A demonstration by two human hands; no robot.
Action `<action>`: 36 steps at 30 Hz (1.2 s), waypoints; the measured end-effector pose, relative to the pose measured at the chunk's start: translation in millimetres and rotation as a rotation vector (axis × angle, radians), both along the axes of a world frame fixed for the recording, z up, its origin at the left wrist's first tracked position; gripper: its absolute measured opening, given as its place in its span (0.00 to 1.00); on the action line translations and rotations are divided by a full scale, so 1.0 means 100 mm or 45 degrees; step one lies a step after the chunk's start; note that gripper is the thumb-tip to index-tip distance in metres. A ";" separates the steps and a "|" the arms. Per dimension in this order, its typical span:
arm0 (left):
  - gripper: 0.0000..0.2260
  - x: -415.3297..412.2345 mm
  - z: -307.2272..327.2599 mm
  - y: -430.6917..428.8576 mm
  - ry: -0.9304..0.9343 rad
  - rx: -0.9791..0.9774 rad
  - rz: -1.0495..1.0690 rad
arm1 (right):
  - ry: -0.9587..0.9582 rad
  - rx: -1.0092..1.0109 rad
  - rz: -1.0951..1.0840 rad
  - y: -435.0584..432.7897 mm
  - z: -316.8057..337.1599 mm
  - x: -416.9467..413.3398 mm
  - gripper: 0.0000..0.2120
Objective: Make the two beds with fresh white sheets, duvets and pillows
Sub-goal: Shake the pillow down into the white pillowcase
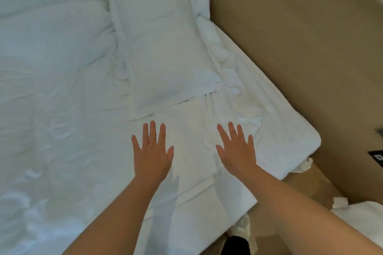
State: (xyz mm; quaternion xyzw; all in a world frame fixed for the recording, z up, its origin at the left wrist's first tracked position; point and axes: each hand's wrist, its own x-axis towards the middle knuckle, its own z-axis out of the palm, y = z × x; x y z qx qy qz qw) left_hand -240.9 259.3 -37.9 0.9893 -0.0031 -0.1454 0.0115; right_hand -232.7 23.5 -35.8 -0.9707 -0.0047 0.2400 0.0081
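Reaching forward over the near edge of the bed, left hand and right hand are both spread flat, fingers fanned wide, palms down, gripping nothing; whether they touch the white sheet or float just above is unclear. Beyond the fingertips lies a pillow, with the rumpled duvet to its left. Bunched white fabric runs between pillow and tan headboard.

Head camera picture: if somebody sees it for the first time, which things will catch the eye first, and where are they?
First come the two bare hands, the left hand and the right hand, spread open with fingers apart low in the middle, over the white sheet. Just beyond them lies a plump white pillow near the tan headboard, with rumpled white fabric bunched between the two.
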 end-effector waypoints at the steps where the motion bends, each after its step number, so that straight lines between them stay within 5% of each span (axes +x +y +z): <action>1: 0.31 0.17 -0.06 0.04 -0.019 -0.007 0.069 | -0.012 0.008 0.031 0.05 -0.09 0.26 0.30; 6: 0.34 0.98 -0.55 0.12 -0.055 -0.089 0.391 | -0.124 -0.004 0.241 0.22 -0.60 1.58 0.37; 17: 0.54 2.37 -1.58 0.29 -0.172 -0.029 0.555 | -0.157 0.089 0.288 0.48 -1.60 3.28 0.58; 21: 0.52 2.80 -1.97 0.29 -0.153 -0.060 0.664 | -0.268 0.056 0.311 0.64 -2.00 3.61 0.50; 26: 0.32 3.00 -2.59 0.32 -0.356 0.299 0.556 | -0.668 -0.095 0.519 0.51 -2.61 3.84 0.27; 36: 0.08 2.71 -2.70 0.28 -0.453 0.031 0.429 | -0.469 0.101 0.576 0.19 -2.59 3.62 0.09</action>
